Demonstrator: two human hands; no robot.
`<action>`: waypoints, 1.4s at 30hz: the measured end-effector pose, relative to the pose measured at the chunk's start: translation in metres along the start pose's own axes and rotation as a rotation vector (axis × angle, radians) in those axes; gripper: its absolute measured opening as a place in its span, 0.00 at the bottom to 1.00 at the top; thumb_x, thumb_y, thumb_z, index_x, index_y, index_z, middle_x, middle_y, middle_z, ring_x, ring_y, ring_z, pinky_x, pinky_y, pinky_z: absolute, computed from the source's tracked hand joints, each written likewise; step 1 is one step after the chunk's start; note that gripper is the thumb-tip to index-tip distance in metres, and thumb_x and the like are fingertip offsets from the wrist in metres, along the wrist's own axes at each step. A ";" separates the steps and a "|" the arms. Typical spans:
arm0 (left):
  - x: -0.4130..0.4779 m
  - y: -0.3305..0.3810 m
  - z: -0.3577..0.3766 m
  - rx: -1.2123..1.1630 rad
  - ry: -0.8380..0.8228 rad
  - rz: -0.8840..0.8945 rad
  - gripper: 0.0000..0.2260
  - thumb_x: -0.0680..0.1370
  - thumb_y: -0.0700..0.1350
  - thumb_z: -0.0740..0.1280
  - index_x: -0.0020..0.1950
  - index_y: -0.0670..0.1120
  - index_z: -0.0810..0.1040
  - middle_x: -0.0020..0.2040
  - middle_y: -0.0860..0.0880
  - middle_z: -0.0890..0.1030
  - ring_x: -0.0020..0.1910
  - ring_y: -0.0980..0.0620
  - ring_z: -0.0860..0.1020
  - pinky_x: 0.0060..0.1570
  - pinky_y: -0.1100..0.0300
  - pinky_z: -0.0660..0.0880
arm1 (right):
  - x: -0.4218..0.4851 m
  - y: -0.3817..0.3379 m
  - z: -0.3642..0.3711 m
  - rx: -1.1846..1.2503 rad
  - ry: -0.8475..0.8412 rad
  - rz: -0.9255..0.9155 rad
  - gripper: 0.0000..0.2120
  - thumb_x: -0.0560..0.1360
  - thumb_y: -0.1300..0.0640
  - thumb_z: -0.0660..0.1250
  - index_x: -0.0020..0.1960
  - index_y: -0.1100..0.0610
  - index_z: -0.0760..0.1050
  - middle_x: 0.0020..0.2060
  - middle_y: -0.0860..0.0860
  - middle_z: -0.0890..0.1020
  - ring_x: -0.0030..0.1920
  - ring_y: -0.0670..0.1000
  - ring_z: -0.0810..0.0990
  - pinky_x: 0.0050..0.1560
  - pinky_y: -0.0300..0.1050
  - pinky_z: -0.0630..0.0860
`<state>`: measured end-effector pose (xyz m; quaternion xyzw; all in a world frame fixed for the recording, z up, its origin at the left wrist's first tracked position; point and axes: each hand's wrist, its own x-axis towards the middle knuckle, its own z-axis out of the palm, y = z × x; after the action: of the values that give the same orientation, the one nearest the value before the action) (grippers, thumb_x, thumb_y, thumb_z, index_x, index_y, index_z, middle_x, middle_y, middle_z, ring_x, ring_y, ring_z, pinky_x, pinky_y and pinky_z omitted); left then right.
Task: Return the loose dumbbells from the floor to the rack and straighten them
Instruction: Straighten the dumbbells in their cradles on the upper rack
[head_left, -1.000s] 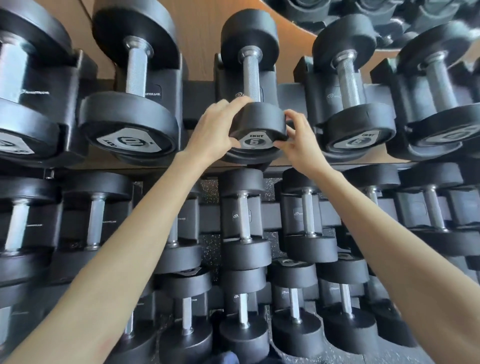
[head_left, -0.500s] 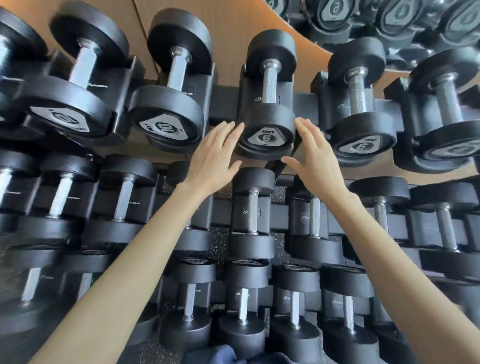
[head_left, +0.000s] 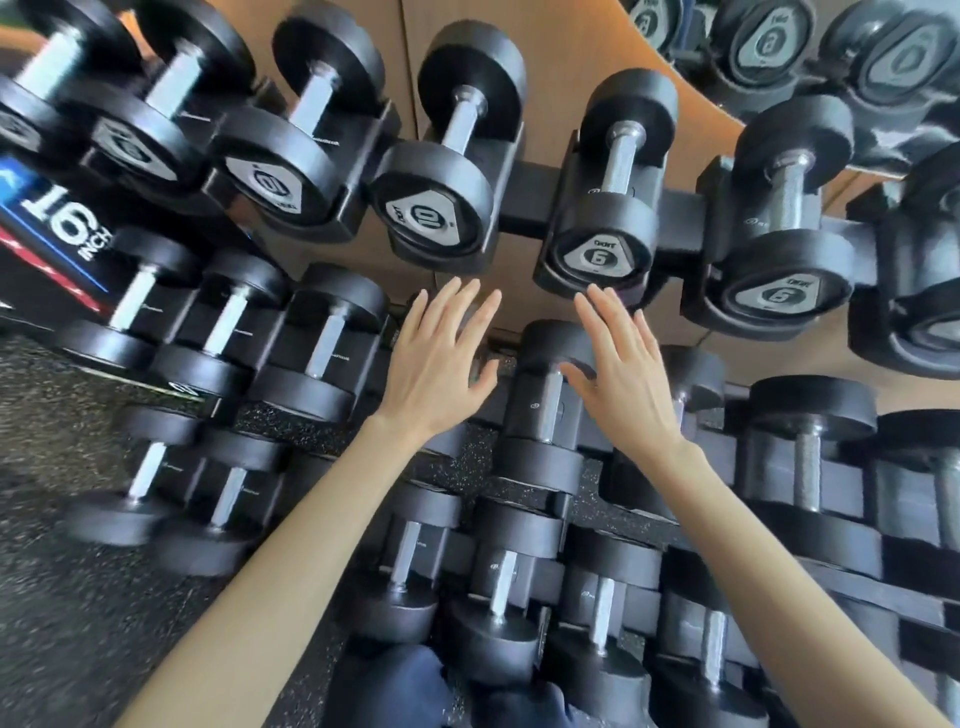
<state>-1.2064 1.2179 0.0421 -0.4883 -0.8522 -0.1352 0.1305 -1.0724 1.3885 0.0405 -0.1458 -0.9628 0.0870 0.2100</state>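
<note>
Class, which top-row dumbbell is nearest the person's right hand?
The dumbbell marked 6 beside the dumbbell marked 10: the right hand nearly touches its front end; the others sit farther off.

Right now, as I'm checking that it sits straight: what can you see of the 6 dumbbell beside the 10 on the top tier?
The 6 dumbbell has two round black heads, rubbery-looking, joined by a bare metal handle. The near head bears a grey rounded-triangle plate marked 6. It lies in a black cradle on the top tier, handle running front to back. The right hand reaches its lower edge with straight fingers; contact is unclear. The left hand is apart from it.
</note>
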 end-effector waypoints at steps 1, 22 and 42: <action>-0.003 -0.007 0.001 0.006 -0.001 -0.008 0.28 0.75 0.53 0.57 0.73 0.44 0.65 0.70 0.41 0.69 0.71 0.41 0.65 0.70 0.42 0.60 | 0.001 -0.005 0.004 0.001 -0.003 -0.012 0.34 0.71 0.57 0.71 0.72 0.59 0.60 0.72 0.56 0.65 0.73 0.54 0.60 0.71 0.56 0.59; 0.042 -0.221 0.010 -0.146 -0.106 0.084 0.34 0.77 0.50 0.65 0.76 0.43 0.53 0.76 0.41 0.57 0.75 0.43 0.57 0.71 0.52 0.58 | 0.150 -0.130 0.031 -0.101 -0.038 0.052 0.32 0.74 0.57 0.68 0.73 0.61 0.58 0.72 0.56 0.63 0.71 0.56 0.63 0.68 0.53 0.66; 0.155 -0.222 0.063 -0.772 -0.192 -0.334 0.28 0.67 0.40 0.76 0.62 0.40 0.67 0.55 0.48 0.78 0.54 0.49 0.75 0.48 0.65 0.68 | 0.238 -0.087 0.054 -0.118 -0.206 0.208 0.30 0.74 0.58 0.67 0.71 0.62 0.59 0.67 0.59 0.66 0.61 0.64 0.70 0.57 0.57 0.67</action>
<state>-1.4800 1.2559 0.0157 -0.3672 -0.8146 -0.4174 -0.1655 -1.3234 1.3761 0.1023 -0.2471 -0.9624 0.0660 0.0910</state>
